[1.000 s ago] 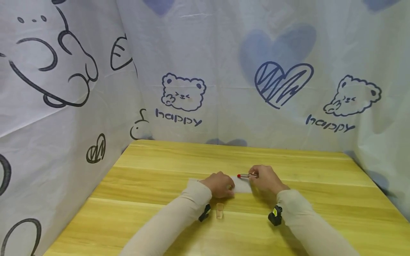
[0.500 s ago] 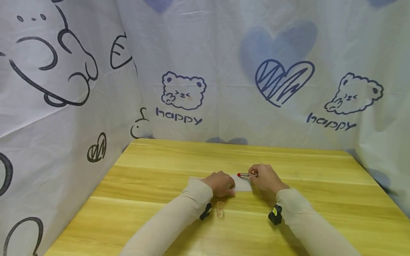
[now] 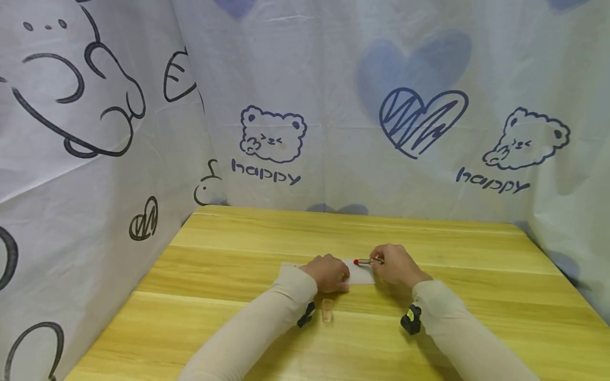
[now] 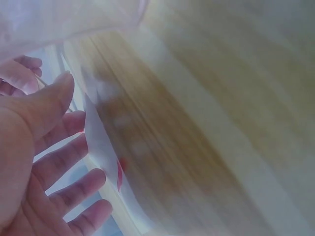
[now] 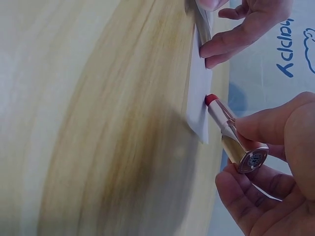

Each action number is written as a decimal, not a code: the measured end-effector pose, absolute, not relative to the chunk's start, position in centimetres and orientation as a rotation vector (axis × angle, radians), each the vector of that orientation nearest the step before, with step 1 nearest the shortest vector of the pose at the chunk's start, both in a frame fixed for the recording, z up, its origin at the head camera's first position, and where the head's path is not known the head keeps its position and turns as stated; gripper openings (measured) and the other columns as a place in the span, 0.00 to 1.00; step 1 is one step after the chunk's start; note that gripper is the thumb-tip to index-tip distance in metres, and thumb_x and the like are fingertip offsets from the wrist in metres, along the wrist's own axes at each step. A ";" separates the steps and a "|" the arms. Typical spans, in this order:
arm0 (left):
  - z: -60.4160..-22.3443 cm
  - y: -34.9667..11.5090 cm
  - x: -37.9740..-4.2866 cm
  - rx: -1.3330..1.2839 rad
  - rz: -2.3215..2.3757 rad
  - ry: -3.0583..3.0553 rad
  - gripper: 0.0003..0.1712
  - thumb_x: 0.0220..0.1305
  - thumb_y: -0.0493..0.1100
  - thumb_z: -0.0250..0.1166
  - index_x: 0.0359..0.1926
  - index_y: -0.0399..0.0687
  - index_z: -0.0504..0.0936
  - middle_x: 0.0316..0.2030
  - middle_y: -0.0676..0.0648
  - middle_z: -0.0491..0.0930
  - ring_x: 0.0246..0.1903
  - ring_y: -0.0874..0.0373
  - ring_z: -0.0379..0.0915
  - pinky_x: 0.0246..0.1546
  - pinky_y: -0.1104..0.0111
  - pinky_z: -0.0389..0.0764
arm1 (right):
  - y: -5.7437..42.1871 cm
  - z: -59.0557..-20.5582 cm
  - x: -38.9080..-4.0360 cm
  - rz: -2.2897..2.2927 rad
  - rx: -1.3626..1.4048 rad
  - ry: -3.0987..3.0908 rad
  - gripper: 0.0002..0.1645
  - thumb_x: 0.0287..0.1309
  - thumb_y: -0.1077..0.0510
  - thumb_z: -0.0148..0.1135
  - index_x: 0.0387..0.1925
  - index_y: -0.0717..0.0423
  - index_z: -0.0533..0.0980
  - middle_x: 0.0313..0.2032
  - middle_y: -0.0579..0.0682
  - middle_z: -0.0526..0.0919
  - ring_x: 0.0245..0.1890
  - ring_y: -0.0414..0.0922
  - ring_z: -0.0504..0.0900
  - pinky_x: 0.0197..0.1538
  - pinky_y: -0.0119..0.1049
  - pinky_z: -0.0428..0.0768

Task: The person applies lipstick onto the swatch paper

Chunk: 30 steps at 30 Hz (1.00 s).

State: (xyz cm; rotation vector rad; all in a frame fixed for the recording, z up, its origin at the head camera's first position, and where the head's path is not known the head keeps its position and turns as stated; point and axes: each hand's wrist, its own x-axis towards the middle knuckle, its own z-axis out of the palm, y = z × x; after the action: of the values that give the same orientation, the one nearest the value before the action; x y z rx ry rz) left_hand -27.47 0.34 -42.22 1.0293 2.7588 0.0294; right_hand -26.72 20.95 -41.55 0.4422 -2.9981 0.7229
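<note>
In the head view my right hand (image 3: 397, 264) pinches a lipstick (image 3: 364, 261) between thumb and fingers. Its red tip (image 5: 210, 99) meets the white paper (image 5: 198, 105) in the right wrist view. My left hand (image 3: 328, 273) rests on the paper's middle, covering part of the sheet. Seen from the left wrist, its fingers are spread and loosely bent, with fingertips (image 4: 96, 179) on the sheet. A red mark (image 4: 119, 175) shows on the paper beside them. A small clear lipstick cap (image 3: 326, 310) lies on the table in front of the left hand.
The wooden table (image 3: 214, 248) reaches back to a white curtain (image 3: 343, 169) printed with hearts and bears. Another curtain (image 3: 95, 185) hangs along the left side. Black wrist cameras are worn on both sleeves.
The lipstick's red tip has shifted very slightly over the paper. Both hands otherwise keep their places; the whole head view has tilted a little.
</note>
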 end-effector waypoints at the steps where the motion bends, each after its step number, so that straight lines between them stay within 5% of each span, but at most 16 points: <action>1: -42.2 0.4 -27.5 1.029 0.028 2.758 0.20 0.65 0.59 0.63 0.53 0.59 0.84 0.49 0.59 0.81 0.48 0.59 0.76 0.48 0.63 0.76 | 21.0 -41.5 -26.7 0.722 0.447 -2.997 0.06 0.58 0.62 0.65 0.38 0.58 0.83 0.34 0.50 0.83 0.36 0.48 0.80 0.40 0.46 0.79; 30: -42.3 0.4 -27.3 1.028 0.002 2.765 0.20 0.65 0.60 0.62 0.54 0.59 0.83 0.51 0.59 0.81 0.51 0.58 0.76 0.52 0.59 0.75 | 21.4 -40.4 -25.4 0.713 0.577 -3.056 0.06 0.57 0.63 0.65 0.38 0.57 0.83 0.32 0.47 0.83 0.34 0.45 0.80 0.38 0.45 0.80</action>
State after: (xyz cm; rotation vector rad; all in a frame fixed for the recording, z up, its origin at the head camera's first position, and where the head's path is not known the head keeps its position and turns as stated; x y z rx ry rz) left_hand -27.33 0.36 -42.26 1.0279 2.7650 0.0021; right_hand -25.41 21.44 -40.37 0.5772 -3.0557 0.7127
